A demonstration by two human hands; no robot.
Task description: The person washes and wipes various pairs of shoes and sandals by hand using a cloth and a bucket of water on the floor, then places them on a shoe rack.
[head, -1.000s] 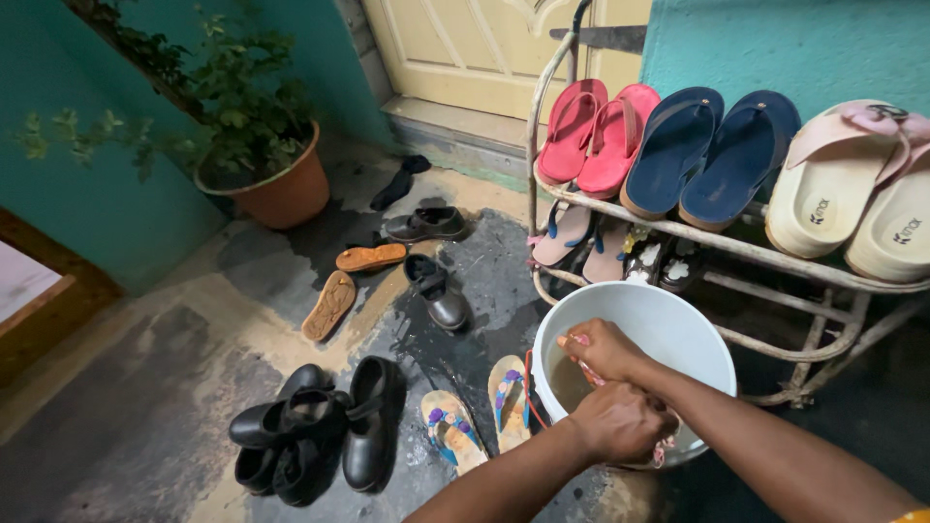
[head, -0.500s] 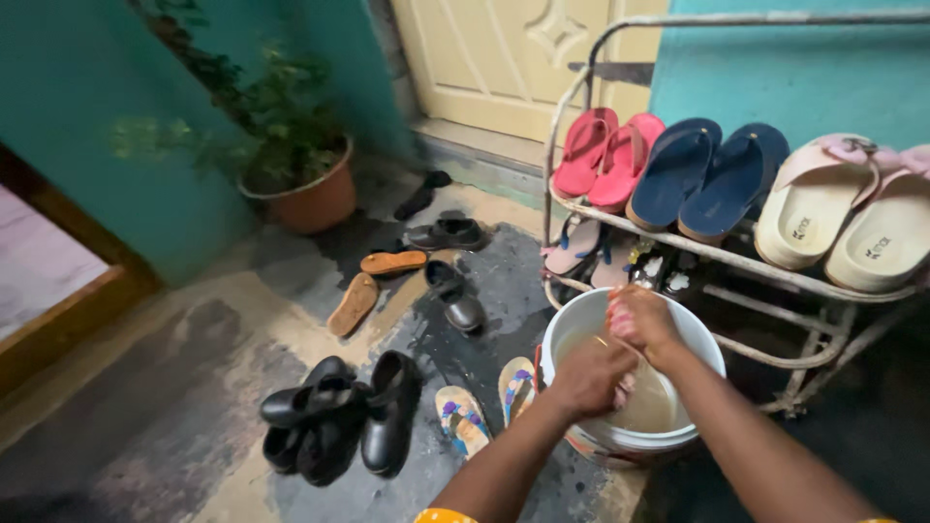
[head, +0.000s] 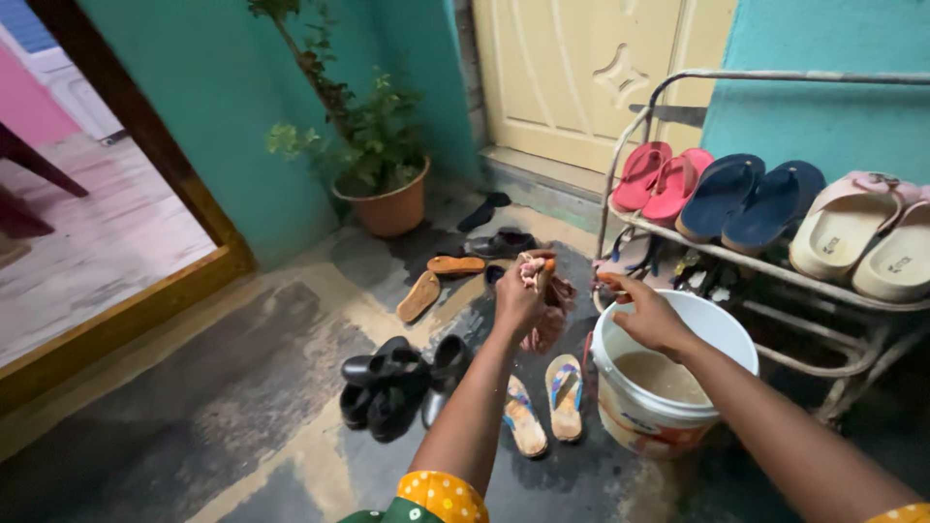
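Observation:
My left hand point(head: 521, 298) is raised and shut on a wet pink cloth point(head: 544, 308) that hangs down from it, left of a white bucket point(head: 647, 416). My right hand point(head: 650, 317) hovers over the bucket's near rim with fingers loosely curled, holding nothing that I can see. Murky water point(head: 666, 376) fills the bucket partway. Below the cloth, a pair of patterned flip-flops point(head: 545, 402) lies on the wet floor.
A metal shoe rack point(head: 775, 266) on the right holds red, blue and cream sandals. Black shoes point(head: 392, 389) and brown sandals point(head: 436, 281) lie on the floor. A potted plant point(head: 385, 184) stands by a cream door point(head: 581, 77). An open doorway point(head: 87, 194) is at left.
Both hands have come up out of the bucket. My left hand has lifted the pink cloth out and to the left. The view has pulled back and turned left.

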